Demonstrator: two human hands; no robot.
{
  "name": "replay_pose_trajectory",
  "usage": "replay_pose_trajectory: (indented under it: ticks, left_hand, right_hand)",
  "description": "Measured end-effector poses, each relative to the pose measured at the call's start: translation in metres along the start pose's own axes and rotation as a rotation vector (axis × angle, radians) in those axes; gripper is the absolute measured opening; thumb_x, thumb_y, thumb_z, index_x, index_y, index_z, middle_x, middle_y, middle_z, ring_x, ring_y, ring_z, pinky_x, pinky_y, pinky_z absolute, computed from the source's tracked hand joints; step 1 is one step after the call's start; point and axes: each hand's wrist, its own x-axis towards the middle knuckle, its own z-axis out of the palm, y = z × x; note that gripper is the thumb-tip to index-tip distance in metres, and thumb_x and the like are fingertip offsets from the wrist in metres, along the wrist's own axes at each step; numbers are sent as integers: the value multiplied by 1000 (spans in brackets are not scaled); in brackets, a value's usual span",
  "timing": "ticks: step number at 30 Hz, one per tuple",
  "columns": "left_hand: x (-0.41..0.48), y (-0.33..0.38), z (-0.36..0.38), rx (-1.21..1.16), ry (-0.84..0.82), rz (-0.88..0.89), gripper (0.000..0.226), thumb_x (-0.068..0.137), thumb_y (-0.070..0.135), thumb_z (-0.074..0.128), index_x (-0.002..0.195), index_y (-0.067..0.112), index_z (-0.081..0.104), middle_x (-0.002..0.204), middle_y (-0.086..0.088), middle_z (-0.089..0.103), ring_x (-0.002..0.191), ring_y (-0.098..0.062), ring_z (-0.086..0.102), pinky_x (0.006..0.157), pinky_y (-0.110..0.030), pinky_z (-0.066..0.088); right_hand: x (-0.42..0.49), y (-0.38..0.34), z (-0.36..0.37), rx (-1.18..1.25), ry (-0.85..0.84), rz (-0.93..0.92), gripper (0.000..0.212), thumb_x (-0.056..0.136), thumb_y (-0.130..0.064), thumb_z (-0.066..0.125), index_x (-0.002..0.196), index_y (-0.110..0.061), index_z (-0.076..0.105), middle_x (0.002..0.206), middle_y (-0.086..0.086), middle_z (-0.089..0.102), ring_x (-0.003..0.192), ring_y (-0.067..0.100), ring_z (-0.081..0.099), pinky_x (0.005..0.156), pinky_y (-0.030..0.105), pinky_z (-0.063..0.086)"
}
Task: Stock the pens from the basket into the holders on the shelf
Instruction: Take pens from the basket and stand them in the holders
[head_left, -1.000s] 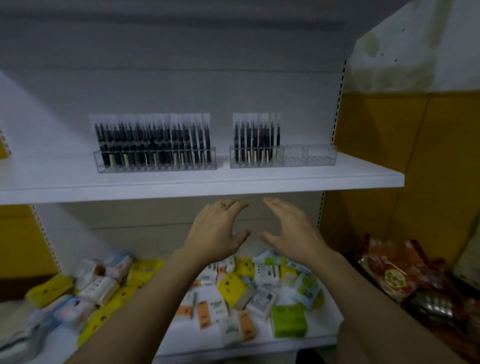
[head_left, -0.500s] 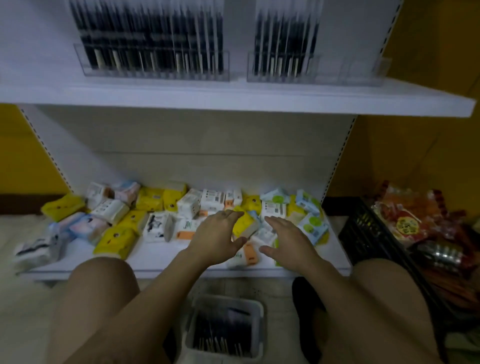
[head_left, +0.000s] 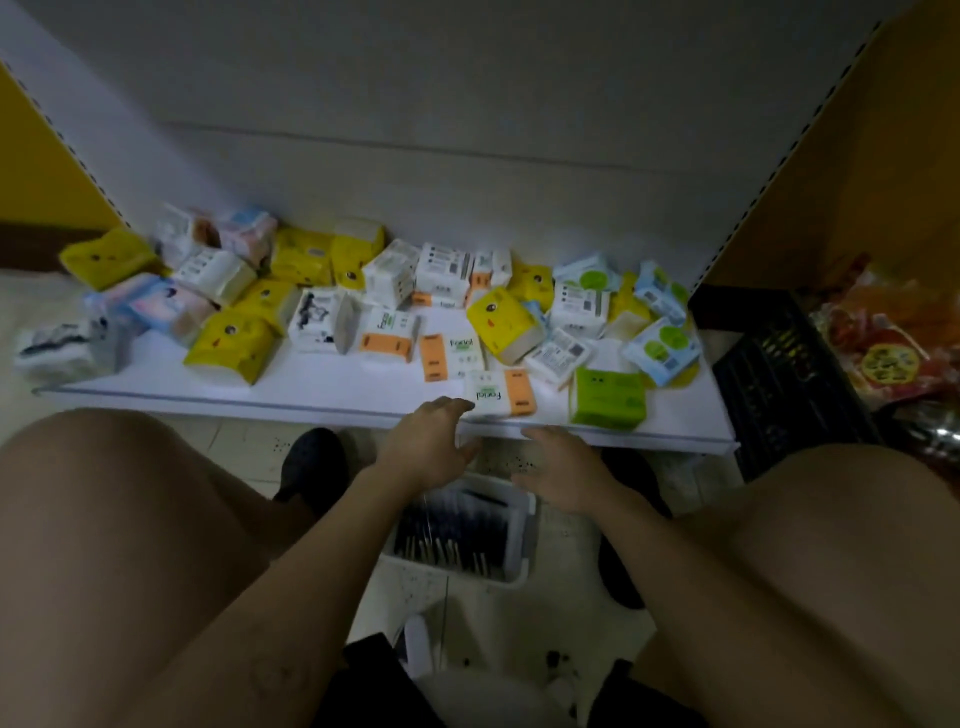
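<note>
Head view: a white plastic basket with a rounded rectangular rim stands on the pale tiled floor between the person's bare knees. Its far edge is hidden behind both wrists. The pens lie inside it as dark, thin sticks with pale ends, too blurred to count.

The left hand hangs above the basket's far left corner, fingers loosely spread, holding nothing. The right hand hangs above the far right corner, palm down, fingers straight and relaxed, also holding nothing.

Beyond the basket runs a smooth white shelf board strewn with soft, glossy tissue packs in yellow, white, orange and green. A black slotted crate sits to the basket's right, cut off by the right knee. Dark shoes flank the basket, the right one mostly covered by the forearm.
</note>
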Motion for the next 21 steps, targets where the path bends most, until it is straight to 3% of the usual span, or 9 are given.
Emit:
replay_pose_trajectory:
  ticks: [3, 8, 11, 13, 14, 15, 17, 19, 21]
  left_hand:
    - [3, -11, 16, -15, -60, -53, 62, 89, 38, 63, 143, 18, 41, 146, -5, 43, 134, -24, 39, 109, -36, 36]
    - [24, -26, 28, -107, -104, -171, 62, 86, 39, 67, 140, 17, 46, 143, -6, 47, 132, -23, 41, 107, -35, 36]
    - [35, -40, 38, -152, -129, -246, 59, 88, 38, 65, 139, 16, 47, 141, -7, 49, 126, -24, 47, 103, -34, 40]
    - [40, -53, 51, -182, -180, -311, 57, 89, 36, 64, 139, 15, 46, 142, -8, 48, 127, -26, 48, 105, -39, 41]
    - [41, -60, 58, -190, -209, -333, 55, 89, 34, 64, 139, 15, 47, 141, -9, 49, 125, -27, 49, 105, -40, 42]
    - [43, -68, 67, -191, -238, -351, 53, 90, 32, 63, 138, 14, 48, 139, -10, 50, 124, -27, 50, 104, -39, 43]
    - [41, -81, 84, -197, -292, -378, 45, 92, 30, 60, 131, 10, 54, 129, -11, 57, 116, -26, 55, 95, -34, 45]
    - [41, -94, 101, -242, -325, -400, 30, 94, 26, 58, 116, 6, 62, 109, -12, 63, 97, -26, 59, 80, -32, 49]
    - [39, -105, 117, -291, -366, -441, 22, 95, 21, 56, 108, 4, 63, 99, -13, 64, 91, -25, 60, 76, -32, 50]
  right_hand:
    - [11, 8, 3, 38, -26, 53, 58, 83, -33, 73, 132, -9, 54, 137, 11, 53, 125, 27, 51, 94, 30, 41]
    - [38, 25, 2, 35, -76, 153, 67, 84, -40, 70, 141, -15, 45, 148, 7, 44, 132, 25, 45, 105, 32, 39]
    - [49, 30, 20, 45, -149, 183, 63, 86, -33, 69, 140, -12, 46, 142, 7, 48, 126, 25, 49, 97, 30, 42]
    - [57, 33, 39, 29, -207, 170, 37, 86, -25, 68, 121, -12, 61, 119, 9, 61, 107, 24, 58, 80, 28, 46]
    - [60, 34, 49, 7, -237, 172, 17, 86, -25, 66, 100, -15, 66, 99, 5, 63, 91, 21, 59, 68, 27, 45]
    - [63, 35, 58, 12, -259, 171, 9, 86, -25, 65, 81, -18, 62, 80, 0, 58, 76, 18, 56, 57, 25, 40]
    - [65, 37, 79, 36, -313, 188, 23, 88, -23, 64, 69, -21, 51, 66, -4, 47, 60, 11, 47, 50, 23, 33]
    - [69, 43, 97, 77, -359, 212, 29, 88, -17, 64, 66, -20, 45, 64, -3, 44, 58, 12, 46, 52, 24, 38]
    - [71, 48, 111, 108, -398, 223, 25, 90, -13, 61, 69, -17, 47, 67, 2, 47, 61, 18, 51, 55, 26, 44]
